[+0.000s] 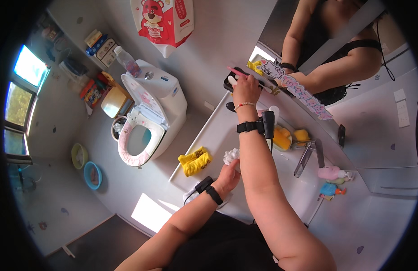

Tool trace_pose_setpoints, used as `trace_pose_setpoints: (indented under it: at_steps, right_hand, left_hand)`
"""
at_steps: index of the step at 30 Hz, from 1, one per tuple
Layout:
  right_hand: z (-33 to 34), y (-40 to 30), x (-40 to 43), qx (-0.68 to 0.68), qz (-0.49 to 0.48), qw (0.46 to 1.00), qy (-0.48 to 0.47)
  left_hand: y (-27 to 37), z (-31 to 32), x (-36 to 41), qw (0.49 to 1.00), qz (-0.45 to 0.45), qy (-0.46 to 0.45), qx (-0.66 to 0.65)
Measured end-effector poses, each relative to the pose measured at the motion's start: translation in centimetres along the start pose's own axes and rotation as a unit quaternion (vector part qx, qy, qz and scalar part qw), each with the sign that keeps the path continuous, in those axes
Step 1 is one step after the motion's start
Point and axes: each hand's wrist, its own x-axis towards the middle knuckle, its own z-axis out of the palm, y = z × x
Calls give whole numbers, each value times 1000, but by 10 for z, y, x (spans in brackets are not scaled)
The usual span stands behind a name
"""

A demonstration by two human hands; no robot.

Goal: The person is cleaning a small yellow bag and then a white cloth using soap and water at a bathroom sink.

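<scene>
My right hand (pixel 246 88) reaches to the far end of the washbasin counter (pixel 209 133), its fingers at a pink handle (pixel 236 71) over a black tray (pixel 228 81) beside the mirror; whether they grip the handle cannot be told. A white spoon-like item lies in the tray near my fingers. Nearer to me, my left hand (pixel 228 178) holds a crumpled white tissue (pixel 231 155) above the counter, partly hidden by my right forearm. Left of the tissue lies a folded yellow cloth (pixel 195 161) with brown marks.
The chrome faucet (pixel 308 157) stands right of my forearm, with yellow sponges (pixel 282 137) behind it. A pink pump bottle (pixel 330 172) and a blue bottle (pixel 329 189) stand at the right. The mirror rises along the counter's back. Left is a toilet (pixel 168 98) with its lid up.
</scene>
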Motion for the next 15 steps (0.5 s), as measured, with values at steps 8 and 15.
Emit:
trace_pose_setpoints:
  at_steps: [8,15]
  right_hand:
    - [-58,-8,-65,275,-10,960,49]
    - [-92,60,-198,425,133,885,-135]
  left_hand:
    - [10,18,-14,994,-5,-65,-86]
    - [18,47,-19,980,55,-140,-129]
